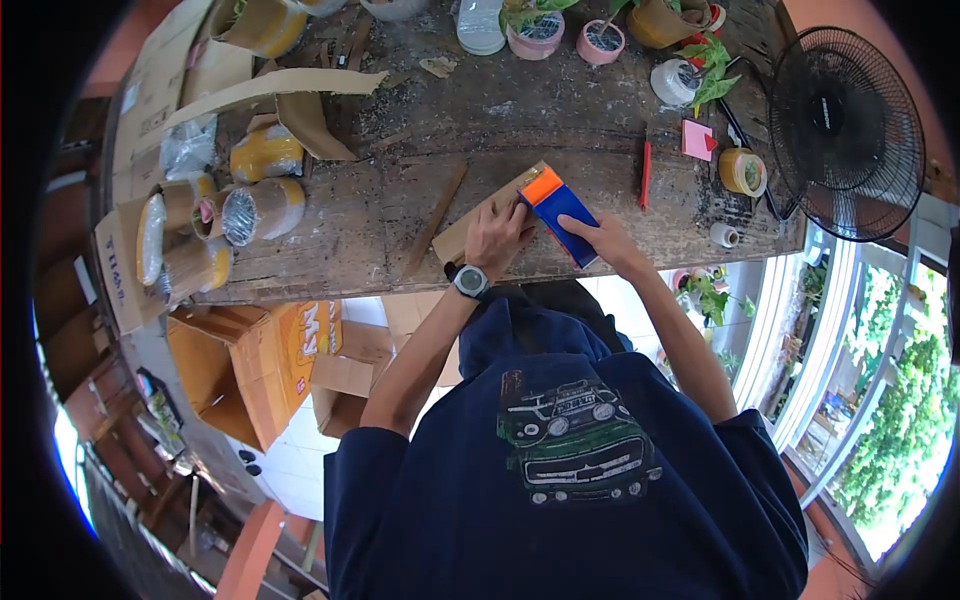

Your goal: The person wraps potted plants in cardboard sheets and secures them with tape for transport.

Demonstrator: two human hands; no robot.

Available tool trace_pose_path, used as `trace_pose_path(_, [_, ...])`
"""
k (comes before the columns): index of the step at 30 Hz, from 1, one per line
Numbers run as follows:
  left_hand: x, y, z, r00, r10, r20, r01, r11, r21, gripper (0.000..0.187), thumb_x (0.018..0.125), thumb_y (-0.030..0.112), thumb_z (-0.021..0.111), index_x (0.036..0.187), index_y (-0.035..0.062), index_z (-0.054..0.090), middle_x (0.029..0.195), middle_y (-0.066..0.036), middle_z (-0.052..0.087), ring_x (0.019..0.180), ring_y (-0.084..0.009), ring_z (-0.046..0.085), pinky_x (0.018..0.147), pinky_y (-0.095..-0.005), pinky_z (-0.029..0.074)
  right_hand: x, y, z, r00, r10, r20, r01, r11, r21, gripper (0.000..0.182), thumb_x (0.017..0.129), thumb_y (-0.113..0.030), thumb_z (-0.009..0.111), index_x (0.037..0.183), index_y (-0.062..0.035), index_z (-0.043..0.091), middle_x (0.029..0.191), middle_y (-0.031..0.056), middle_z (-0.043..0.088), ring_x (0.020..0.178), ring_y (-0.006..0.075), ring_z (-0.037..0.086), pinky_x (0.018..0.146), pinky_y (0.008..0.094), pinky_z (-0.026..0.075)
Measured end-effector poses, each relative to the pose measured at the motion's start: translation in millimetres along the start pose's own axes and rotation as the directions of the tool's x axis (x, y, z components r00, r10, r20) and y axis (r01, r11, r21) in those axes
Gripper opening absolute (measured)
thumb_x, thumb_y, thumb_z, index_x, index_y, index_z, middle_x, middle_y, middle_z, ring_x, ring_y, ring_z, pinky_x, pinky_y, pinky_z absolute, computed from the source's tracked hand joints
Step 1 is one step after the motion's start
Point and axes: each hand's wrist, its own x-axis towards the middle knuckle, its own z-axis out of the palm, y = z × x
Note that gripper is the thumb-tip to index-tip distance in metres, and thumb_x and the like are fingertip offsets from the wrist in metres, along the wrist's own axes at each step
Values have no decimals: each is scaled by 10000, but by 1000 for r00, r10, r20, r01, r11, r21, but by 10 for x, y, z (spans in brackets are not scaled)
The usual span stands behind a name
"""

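Observation:
My right hand [612,243] is closed around the lower end of a blue-and-orange box [566,222], its thumb lying across the blue face. The box is tilted, with its orange end pointing up and left. Under it and to its left lies a flat brown cardboard piece [456,239] on the table. My left hand [494,238], with a watch on the wrist, is on the cardboard with its fingers curled beside the box's left edge. The fingertips are partly hidden.
Several wrapped pots [262,212] and a curved cardboard strip [290,82] are on the left. Potted plants [535,38] line the back. A red pen-like stick [646,175], pink notes [697,140], a tape roll [742,172] and a fan [848,130] are on the right.

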Motion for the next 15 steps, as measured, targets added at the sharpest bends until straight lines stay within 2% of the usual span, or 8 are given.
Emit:
trace_pose_path(4, [39,31,-33,994,-84,66,83,996,16,536,721,438,816,1075,73,646,850,-109,674,913,-299,601,743,-385,540,-59,-73,25,998,-63,-21,62,998,-29,571,906,-517,693,858,52,694,676,83,653,592,155,661,559,287,517])
trace_pose_path(7, [57,44,-60,977,-122,177,118,993,33,562,711,440,829,1087,74,628,878,-109,681,899,-304,602,738,-389,543,-115,-31,34,995,-95,-33,93,995,-44,576,918,-514,680,829,55,690,672,88,660,585,158,664,560,294,520])
trace_pose_path(8, [62,37,-73,980,-132,151,133,991,2,582,706,437,835,1109,77,620,881,-112,684,894,-308,604,741,-393,543,-134,0,40,994,-102,-40,100,994,-54,577,921,-512,677,819,57,689,672,90,662,583,159,665,561,297,522])
trace_pose_path(10, [149,28,-175,983,-153,100,160,985,-65,623,696,432,848,1153,84,605,888,-118,689,884,-315,607,747,-399,544,-235,107,39,994,-90,-65,93,995,43,567,923,-501,677,806,54,691,670,94,666,581,162,668,563,300,524])
trace_pose_path(15, [134,-44,-98,965,-150,216,158,987,-22,769,698,405,860,1335,115,544,966,-117,709,894,-336,616,773,-419,542,-220,452,67,985,-146,-95,153,986,73,548,924,-476,680,799,57,691,669,101,669,586,172,674,560,308,525])
